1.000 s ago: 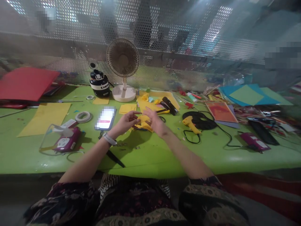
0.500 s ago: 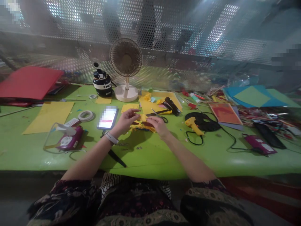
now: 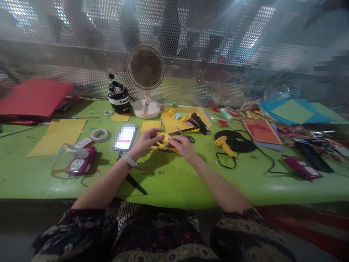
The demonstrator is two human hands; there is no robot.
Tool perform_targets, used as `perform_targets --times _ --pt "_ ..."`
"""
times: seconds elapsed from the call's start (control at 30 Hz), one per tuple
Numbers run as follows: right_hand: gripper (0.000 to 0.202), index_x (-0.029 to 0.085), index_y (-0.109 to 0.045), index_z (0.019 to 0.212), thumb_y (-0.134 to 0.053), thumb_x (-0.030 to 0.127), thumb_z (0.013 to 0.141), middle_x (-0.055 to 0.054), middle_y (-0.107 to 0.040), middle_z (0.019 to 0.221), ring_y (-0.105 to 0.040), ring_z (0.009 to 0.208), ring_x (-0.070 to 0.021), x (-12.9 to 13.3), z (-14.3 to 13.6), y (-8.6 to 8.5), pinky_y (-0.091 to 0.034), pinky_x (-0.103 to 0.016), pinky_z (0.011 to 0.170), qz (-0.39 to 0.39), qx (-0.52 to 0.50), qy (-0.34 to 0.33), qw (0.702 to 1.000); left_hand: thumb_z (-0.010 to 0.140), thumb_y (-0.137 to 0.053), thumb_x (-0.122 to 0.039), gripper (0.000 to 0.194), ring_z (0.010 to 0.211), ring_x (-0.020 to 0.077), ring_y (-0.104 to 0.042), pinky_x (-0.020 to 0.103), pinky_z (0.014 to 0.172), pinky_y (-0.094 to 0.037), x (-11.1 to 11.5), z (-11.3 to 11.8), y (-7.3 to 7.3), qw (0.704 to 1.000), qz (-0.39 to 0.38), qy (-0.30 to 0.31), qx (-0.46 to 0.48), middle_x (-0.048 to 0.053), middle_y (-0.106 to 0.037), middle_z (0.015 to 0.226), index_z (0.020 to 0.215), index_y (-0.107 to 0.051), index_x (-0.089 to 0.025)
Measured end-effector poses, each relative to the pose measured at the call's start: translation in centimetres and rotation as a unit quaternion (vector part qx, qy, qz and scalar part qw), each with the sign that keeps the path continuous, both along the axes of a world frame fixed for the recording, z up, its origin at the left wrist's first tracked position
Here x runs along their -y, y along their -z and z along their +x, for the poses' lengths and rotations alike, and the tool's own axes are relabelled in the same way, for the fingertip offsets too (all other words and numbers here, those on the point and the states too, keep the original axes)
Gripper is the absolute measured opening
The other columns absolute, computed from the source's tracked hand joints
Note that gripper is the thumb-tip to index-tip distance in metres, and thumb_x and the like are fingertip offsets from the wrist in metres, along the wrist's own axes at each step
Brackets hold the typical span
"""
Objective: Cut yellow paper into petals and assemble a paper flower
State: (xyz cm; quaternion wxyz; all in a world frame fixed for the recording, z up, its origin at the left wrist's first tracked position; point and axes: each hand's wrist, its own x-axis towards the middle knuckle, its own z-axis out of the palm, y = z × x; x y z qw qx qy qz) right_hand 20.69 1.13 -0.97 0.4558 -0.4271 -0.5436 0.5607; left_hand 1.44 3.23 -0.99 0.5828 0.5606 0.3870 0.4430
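Between my hands is a small piece of yellow paper [image 3: 166, 138], pinched from both sides. My left hand [image 3: 147, 141], with a pale band on its wrist, grips its left edge between thumb and fingers. From the right, the fingertips of my right hand [image 3: 184, 146] close on the same piece. Just below them lies a crumpled yellow paper shape [image 3: 160, 149] with some dark blue in it, partly hidden by my hands. Scissors [image 3: 190, 138] rest beyond my right hand, near a black stapler [image 3: 200, 123].
A phone [image 3: 125, 137] and tape roll [image 3: 99, 135] lie left. Behind stand a fan [image 3: 147, 108] and a black bottle [image 3: 119, 98]. To the right are a yellow glue gun [image 3: 225, 146], its looping cable, and a purple device [image 3: 302, 167]. Another purple device [image 3: 81, 162] sits left.
The small yellow paper between my fingertips has changed shape, now looking narrower and more pointed at the top. My fingers have shifted slightly around it.
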Motion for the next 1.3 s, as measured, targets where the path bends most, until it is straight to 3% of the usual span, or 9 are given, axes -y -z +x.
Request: perform_targets --times 0.17,0.37,0.7,0.9,1.17,1.3 --pt "0.023 0.018 -0.071 0.085 -0.076 0.033 0.068 0.0 -0.071 0.08 -0.063 0.072 -0.0148 -0.15 0.14 0.34 -0.051 -0.031 0.076 0.005 0.044 -0.04 0.998 0.076 -0.079 -0.035 0.046 0.069 0.0106 -0.065 0.023 0.063 -0.05 0.04 0.02 0.1 0.999 0.03 0.016 -0.016 0.001 -0.068 0.077 0.113 -0.062 -0.014" --pt "0.021 0.019 -0.071 0.085 -0.073 0.029 0.067 0.001 -0.069 0.077 -0.061 0.071 -0.0143 -0.19 0.1 0.36 -0.048 -0.028 0.071 0.004 0.044 -0.041 0.998 0.076 -0.08 -0.036 0.047 0.068 0.0125 -0.067 0.025 0.066 -0.052 0.04 0.1 0.72 0.998 0.046 0.047 -0.026 0.002 -0.07 0.073 0.113 -0.063 -0.013" --pt "0.023 0.021 -0.069 0.086 -0.072 0.024 0.063 0.001 -0.071 0.076 -0.063 0.066 -0.0138 -0.74 0.4 0.84 -0.051 -0.026 0.065 -0.146 -0.075 -0.035 0.986 0.069 -0.085 -0.028 0.057 0.075 0.012 -0.068 0.026 0.072 -0.053 -0.01 -0.33 0.1 0.99 0.032 0.134 0.013 0.002 -0.069 0.08 0.119 -0.061 -0.013" --pt "0.017 0.021 -0.068 0.081 -0.072 0.023 0.065 0.001 -0.07 0.073 -0.063 0.065 -0.0131 -0.52 0.14 0.88 -0.054 -0.027 0.066 -0.162 -0.081 -0.049 0.982 0.069 -0.085 -0.031 0.058 0.063 0.0073 -0.058 0.02 0.06 -0.048 -0.22 -0.08 0.84 0.991 0.087 0.092 -0.04 -0.002 -0.062 0.072 0.119 -0.062 -0.014" --pt "0.017 0.019 -0.068 0.08 -0.07 0.03 0.067 0.0 -0.069 0.073 -0.063 0.066 -0.0138 -0.45 0.26 0.6 -0.055 -0.028 0.069 -0.121 -0.08 -0.078 0.986 0.068 -0.086 -0.033 0.061 0.061 0.0079 -0.056 0.02 0.057 -0.045 0.13 -0.04 0.17 0.993 0.076 0.073 -0.057 -0.003 -0.059 0.068 0.12 -0.06 -0.013" --pt "0.022 0.018 -0.068 0.083 -0.066 0.037 0.072 -0.002 -0.07 0.079 -0.064 0.072 -0.0161 -0.47 0.27 0.74 -0.055 -0.03 0.072 -0.081 -0.062 -0.055 0.993 0.069 -0.085 -0.035 0.063 0.06 0.0083 -0.055 0.021 0.055 -0.043 0.12 -0.04 0.06 0.991 0.075 0.076 -0.087 -0.004 -0.059 0.067 0.122 -0.058 -0.013"
